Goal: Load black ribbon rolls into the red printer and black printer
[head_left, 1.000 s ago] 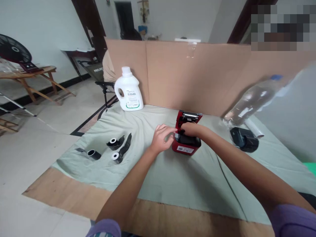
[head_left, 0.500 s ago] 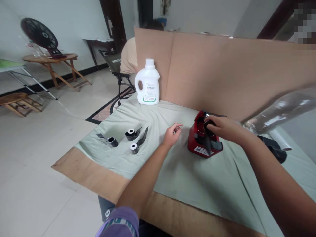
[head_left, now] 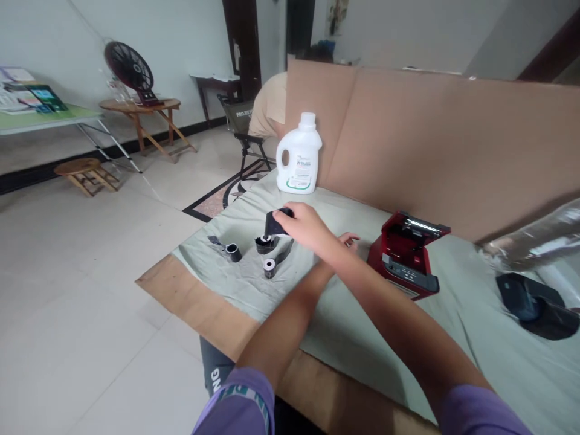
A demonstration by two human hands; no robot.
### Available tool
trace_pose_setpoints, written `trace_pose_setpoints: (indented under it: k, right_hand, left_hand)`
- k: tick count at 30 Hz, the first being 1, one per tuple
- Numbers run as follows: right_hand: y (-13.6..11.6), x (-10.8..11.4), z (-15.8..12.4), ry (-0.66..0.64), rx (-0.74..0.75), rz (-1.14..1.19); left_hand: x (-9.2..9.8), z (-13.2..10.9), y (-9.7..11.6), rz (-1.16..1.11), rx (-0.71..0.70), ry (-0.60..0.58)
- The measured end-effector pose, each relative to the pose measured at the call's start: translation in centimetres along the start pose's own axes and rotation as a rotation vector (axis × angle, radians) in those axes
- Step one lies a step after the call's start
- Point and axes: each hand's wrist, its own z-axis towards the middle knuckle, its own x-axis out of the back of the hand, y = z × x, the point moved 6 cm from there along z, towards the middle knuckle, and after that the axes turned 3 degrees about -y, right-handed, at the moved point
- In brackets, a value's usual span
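My right hand [head_left: 306, 225] is closed on a black roll [head_left: 275, 223], holding it just over the other rolls on the cloth. Below it lies a black roll with a white core [head_left: 263, 244], partly covered. In front stands another white-cored roll [head_left: 269, 267]; to the left is a hollow black roll [head_left: 234, 252] with a loose tail. My left hand [head_left: 348, 240] rests near the cloth, partly hidden behind my right forearm, its fingers loosely bent and holding nothing I can see. A small red printer-like machine [head_left: 403, 257] stands to its right with the lid raised.
A white detergent bottle [head_left: 299, 158] stands at the back before a cardboard screen [head_left: 430, 133]. At the right are a black object [head_left: 534, 305] and clear plastic wrap [head_left: 534, 235]. The table's wooden edge [head_left: 203, 302] shows in front. A person sits behind the screen.
My right hand has moved left from the red machine to the rolls, carrying the black roll. The machine's raised lid and inside now show. The view has turned left.
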Motion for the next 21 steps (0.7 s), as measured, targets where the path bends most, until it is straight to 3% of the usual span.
trace_pose_setpoints:
  k: [7, 12, 17, 21]
  right_hand:
    - [-1.9, -7.6, 3.8, 0.089, 0.072, -0.217]
    - [-2.1, -12.5, 2.4, -0.118, 0.027, -0.464]
    - [-2.8, -14.8, 0.5, -0.217, 0.055, -0.558]
    - [-2.6, -15.6, 0.0, -0.196, 0.090, -0.615]
  left_hand:
    - [-0.2, 0.2, -0.2, 0.020, -0.088, -0.036]
    - [-0.8, 0.5, -1.0, 0.036, -0.124, -0.067]
    - [-0.8, 0.5, -0.7, 0.075, -0.101, -0.087]
    - [-0.5, 0.4, -0.4, 0.082, -0.072, -0.081]
